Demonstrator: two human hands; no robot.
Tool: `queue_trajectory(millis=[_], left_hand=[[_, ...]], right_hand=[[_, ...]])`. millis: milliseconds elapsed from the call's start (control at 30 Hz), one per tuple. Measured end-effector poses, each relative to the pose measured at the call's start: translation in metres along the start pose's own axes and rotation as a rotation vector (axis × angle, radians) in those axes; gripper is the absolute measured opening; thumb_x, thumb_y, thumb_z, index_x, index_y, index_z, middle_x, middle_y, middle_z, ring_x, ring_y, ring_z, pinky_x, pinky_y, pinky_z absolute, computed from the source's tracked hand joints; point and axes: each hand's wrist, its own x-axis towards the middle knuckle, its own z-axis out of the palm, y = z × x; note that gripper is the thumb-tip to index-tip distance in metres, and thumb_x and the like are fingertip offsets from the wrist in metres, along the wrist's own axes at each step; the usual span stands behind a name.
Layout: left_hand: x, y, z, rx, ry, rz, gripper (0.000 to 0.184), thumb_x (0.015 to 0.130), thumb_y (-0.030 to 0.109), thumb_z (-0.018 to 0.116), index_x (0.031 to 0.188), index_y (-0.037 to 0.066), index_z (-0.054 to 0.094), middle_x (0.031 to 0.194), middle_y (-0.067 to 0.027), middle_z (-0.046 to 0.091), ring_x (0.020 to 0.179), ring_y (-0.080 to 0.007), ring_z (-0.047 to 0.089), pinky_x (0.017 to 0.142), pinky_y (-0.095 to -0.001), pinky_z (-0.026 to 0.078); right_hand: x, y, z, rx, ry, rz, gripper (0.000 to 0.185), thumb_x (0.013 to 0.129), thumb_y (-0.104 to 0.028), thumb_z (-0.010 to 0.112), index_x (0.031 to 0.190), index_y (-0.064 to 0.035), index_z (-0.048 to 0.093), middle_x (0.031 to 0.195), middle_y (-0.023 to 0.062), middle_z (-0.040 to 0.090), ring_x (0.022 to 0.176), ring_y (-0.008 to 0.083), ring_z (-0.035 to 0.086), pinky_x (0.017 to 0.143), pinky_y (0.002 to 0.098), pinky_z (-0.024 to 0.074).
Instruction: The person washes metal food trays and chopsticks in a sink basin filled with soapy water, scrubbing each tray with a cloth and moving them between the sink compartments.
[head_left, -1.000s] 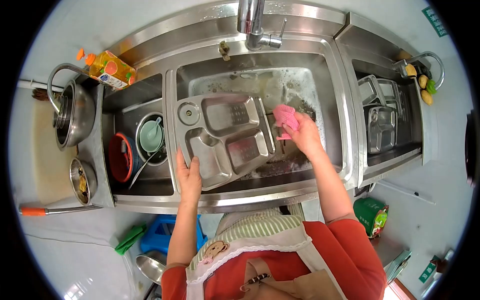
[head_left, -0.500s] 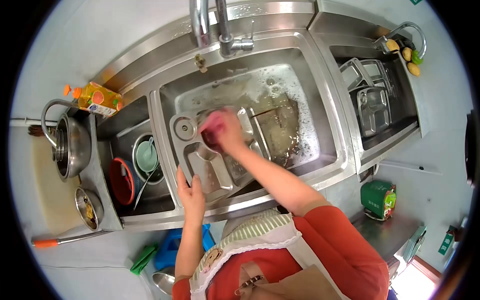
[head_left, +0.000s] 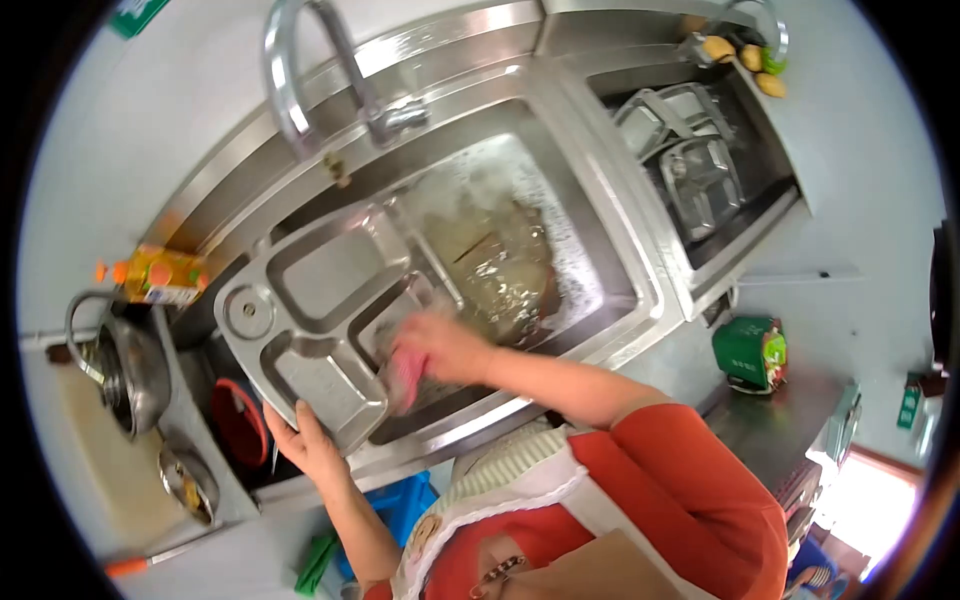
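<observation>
A steel compartment tray (head_left: 335,280) is tilted over the left part of the big sink (head_left: 575,150). My left hand (head_left: 310,450) grips its lower-left edge, with the thumb at the rim. Pressed to the tray's lower-right compartment is a pink cloth (head_left: 404,378), bunched in my right hand (head_left: 445,348); both are slightly blurred. Beside the tray, murky water with foam (head_left: 490,260) fills the sink, and a thin dark stick-like piece (head_left: 474,248) shows in it. The tray hides the sink's left side.
A faucet (head_left: 365,100) arches over the sink's back edge. Several steel trays (head_left: 700,185) lie in the right-hand basin. To the left are an orange bottle (head_left: 165,275), a red bowl (head_left: 240,420), a steel pot (head_left: 135,370) and a small bowl of scraps (head_left: 188,485).
The tray has been raised and shifted left, now covering more of the left basin. My right hand with the cloth has moved from the tray's upper part to its lower right. The camera view has turned.
</observation>
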Motion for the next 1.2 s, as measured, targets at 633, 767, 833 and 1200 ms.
queue_trajectory(millis=[633, 767, 833, 1200], left_hand=[[-0.063, 0.057, 0.079, 0.231, 0.043, 0.399, 0.034, 0.097, 0.006, 0.048, 0.128, -0.006, 0.043, 0.123, -0.0117, 0.054, 0.107, -0.0174, 0.053, 0.095, -0.0305, 0.042], [-0.057, 0.070, 0.124, 0.090, 0.189, 0.253, 0.038, 0.095, 0.014, 0.053, 0.128, -0.002, 0.045, 0.119, -0.0121, 0.056, 0.103, -0.0198, 0.055, 0.091, -0.0334, 0.045], [-0.058, 0.074, 0.149, 0.179, 0.244, 0.209, 0.038, 0.095, 0.019, 0.054, 0.125, -0.003, 0.048, 0.116, -0.0114, 0.057, 0.098, -0.0183, 0.056, 0.086, -0.0318, 0.046], [-0.113, 0.071, 0.264, 0.202, 0.021, 0.228, 0.033, 0.096, 0.012, 0.052, 0.124, -0.003, 0.043, 0.102, -0.0071, 0.054, 0.087, -0.0129, 0.050, 0.077, -0.0260, 0.043]], right_hand=[[-0.019, 0.019, -0.103, 1.114, 0.142, 0.887, 0.074, 0.090, -0.029, 0.058, 0.147, -0.0138, 0.014, 0.121, 0.0105, 0.051, 0.092, 0.0195, 0.061, 0.077, 0.0348, 0.0530], [-0.043, 0.011, -0.159, 1.226, 0.452, 0.777, 0.080, 0.090, -0.014, 0.058, 0.148, -0.0202, 0.003, 0.115, 0.0087, 0.055, 0.088, 0.0158, 0.060, 0.076, 0.0317, 0.0522], [-0.057, 0.008, -0.190, 1.180, 0.575, 0.677, 0.080, 0.090, -0.008, 0.056, 0.148, -0.0198, 0.004, 0.102, 0.0090, 0.061, 0.080, 0.0145, 0.059, 0.068, 0.0287, 0.0506], [-0.135, 0.036, -0.328, 0.957, 0.675, 0.762, 0.066, 0.088, -0.022, 0.060, 0.142, -0.0178, 0.022, 0.136, 0.0169, 0.040, 0.087, 0.0238, 0.056, 0.076, 0.0415, 0.0495]])
